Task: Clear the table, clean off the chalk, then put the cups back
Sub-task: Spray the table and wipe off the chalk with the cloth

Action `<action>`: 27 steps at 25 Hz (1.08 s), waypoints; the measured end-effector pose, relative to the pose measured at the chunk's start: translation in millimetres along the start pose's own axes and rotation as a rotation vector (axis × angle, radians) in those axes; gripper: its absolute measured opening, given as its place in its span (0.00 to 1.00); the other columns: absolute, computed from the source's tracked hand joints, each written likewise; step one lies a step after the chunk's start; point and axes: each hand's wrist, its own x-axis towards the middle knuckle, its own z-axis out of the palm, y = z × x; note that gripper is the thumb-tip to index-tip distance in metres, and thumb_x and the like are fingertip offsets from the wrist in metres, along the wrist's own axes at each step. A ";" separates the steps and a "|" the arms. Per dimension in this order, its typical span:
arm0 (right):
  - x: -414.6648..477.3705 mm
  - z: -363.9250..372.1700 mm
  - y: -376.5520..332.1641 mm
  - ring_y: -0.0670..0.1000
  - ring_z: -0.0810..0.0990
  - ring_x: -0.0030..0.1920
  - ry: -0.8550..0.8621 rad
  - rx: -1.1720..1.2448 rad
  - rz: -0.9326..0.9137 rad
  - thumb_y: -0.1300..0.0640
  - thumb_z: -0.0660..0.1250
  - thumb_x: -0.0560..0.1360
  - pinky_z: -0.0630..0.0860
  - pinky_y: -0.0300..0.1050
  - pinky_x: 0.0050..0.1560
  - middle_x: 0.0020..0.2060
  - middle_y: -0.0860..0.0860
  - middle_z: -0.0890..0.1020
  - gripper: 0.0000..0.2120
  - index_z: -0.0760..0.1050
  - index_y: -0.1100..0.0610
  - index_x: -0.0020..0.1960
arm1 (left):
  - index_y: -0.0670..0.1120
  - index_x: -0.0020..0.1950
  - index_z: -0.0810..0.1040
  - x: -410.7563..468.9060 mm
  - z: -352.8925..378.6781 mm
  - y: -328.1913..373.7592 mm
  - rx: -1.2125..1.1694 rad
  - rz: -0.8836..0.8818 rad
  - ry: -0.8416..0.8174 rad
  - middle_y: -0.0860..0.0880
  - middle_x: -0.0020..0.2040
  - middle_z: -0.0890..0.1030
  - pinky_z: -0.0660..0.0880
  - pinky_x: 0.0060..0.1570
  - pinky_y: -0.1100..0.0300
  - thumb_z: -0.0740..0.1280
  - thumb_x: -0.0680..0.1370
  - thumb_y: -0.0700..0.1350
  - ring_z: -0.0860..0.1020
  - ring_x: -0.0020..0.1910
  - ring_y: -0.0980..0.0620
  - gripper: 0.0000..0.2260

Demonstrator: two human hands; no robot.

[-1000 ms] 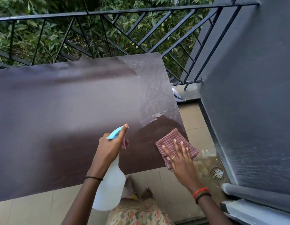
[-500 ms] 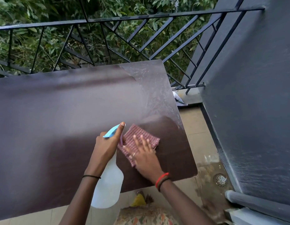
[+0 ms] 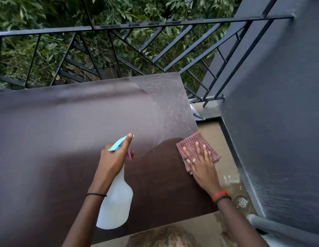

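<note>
**Wiping chalk at the table's right edge**

Lies flat on the dark brown table, a red checked cloth, right at the table's right edge, one corner hanging past it. Pressed on top, the right hand, fingers spread, palm down. Beyond the cloth, a pale chalk haze toward the far right corner. Left of the cloth, held upright above the tabletop in the left hand's closed grasp, a translucent spray bottle, forefinger along its blue nozzle. Behind, a black railing; right, a grey wall.
</note>
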 end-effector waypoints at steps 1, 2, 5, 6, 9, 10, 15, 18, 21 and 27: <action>24.9 -2.5 -9.0 0.60 0.49 0.76 0.006 0.004 0.002 0.45 0.45 0.80 0.57 0.60 0.73 0.77 0.53 0.51 0.24 0.49 0.35 0.75 | 0.33 0.35 0.79 4.4 -2.1 -1.4 -0.006 -0.010 0.005 0.45 0.33 0.84 0.78 0.47 0.54 0.62 0.78 0.62 0.82 0.34 0.57 0.32; 44.6 -3.6 -21.9 0.61 0.50 0.76 0.011 0.006 -0.006 0.45 0.45 0.80 0.56 0.60 0.73 0.77 0.53 0.51 0.23 0.49 0.36 0.75 | 0.34 0.35 0.80 7.7 -4.0 -2.1 -0.012 -0.017 0.008 0.45 0.33 0.84 0.78 0.49 0.51 0.62 0.78 0.62 0.83 0.35 0.54 0.31; 68.6 -1.8 -80.7 0.64 0.55 0.75 0.011 -0.006 -0.112 0.46 0.48 0.79 0.58 0.62 0.72 0.76 0.56 0.56 0.23 0.55 0.38 0.74 | 0.35 0.34 0.80 19.8 -10.6 -2.6 -0.011 -0.028 0.011 0.46 0.33 0.84 0.78 0.51 0.48 0.62 0.79 0.62 0.83 0.39 0.49 0.31; 64.2 1.1 -103.1 0.64 0.57 0.74 0.015 -0.009 -0.181 0.46 0.50 0.79 0.59 0.62 0.72 0.76 0.57 0.58 0.23 0.58 0.38 0.74 | 0.35 0.35 0.80 24.7 -12.3 -2.4 -0.010 -0.030 0.012 0.47 0.32 0.84 0.78 0.50 0.48 0.62 0.79 0.62 0.83 0.40 0.48 0.31; 13.6 18.1 -156.8 0.63 0.56 0.75 -0.022 0.018 -0.406 0.45 0.53 0.79 0.56 0.61 0.73 0.76 0.56 0.57 0.23 0.58 0.38 0.73 | 0.38 0.38 0.82 37.8 -16.7 1.5 -0.016 -0.042 0.027 0.50 0.32 0.84 0.77 0.51 0.49 0.62 0.78 0.63 0.83 0.41 0.48 0.28; -10.9 24.6 -163.8 0.62 0.55 0.75 -0.044 0.023 -0.468 0.44 0.53 0.79 0.54 0.61 0.74 0.77 0.55 0.56 0.23 0.57 0.38 0.73 | 0.38 0.38 0.82 42.3 -17.3 2.7 -0.024 -0.041 0.024 0.50 0.32 0.84 0.77 0.51 0.49 0.62 0.78 0.63 0.83 0.42 0.48 0.28; -95.9 41.9 -110.6 0.57 0.60 0.74 -0.016 -0.048 -0.453 0.45 0.67 0.70 0.57 0.55 0.70 0.74 0.51 0.64 0.34 0.58 0.36 0.73 | 0.35 0.36 0.80 59.7 -15.4 9.1 -0.003 -0.004 -0.009 0.48 0.33 0.84 0.75 0.45 0.55 0.61 0.79 0.62 0.83 0.39 0.51 0.30; -85.7 23.4 -59.5 0.59 0.58 0.74 0.003 -0.044 -0.226 0.50 0.65 0.69 0.53 0.53 0.73 0.76 0.51 0.58 0.37 0.54 0.36 0.74 | 0.34 0.37 0.80 67.4 -13.9 10.0 0.006 0.009 -0.030 0.48 0.33 0.84 0.74 0.44 0.56 0.60 0.80 0.61 0.83 0.38 0.51 0.31; -28.7 2.2 -20.4 0.60 0.53 0.76 0.011 -0.025 -0.039 0.46 0.49 0.79 0.56 0.56 0.74 0.78 0.51 0.52 0.25 0.50 0.35 0.75 | 0.34 0.37 0.80 70.0 -13.0 9.2 -0.001 0.027 -0.039 0.46 0.32 0.84 0.75 0.44 0.55 0.60 0.80 0.62 0.82 0.38 0.52 0.31; 112.9 -17.8 -53.0 0.61 0.51 0.76 -0.007 -0.020 -0.001 0.42 0.42 0.78 0.53 0.60 0.74 0.77 0.52 0.52 0.24 0.53 0.34 0.74 | 0.35 0.40 0.81 73.5 -20.4 11.9 -0.020 0.020 -0.030 0.46 0.32 0.84 0.78 0.45 0.52 0.60 0.79 0.62 0.81 0.33 0.57 0.30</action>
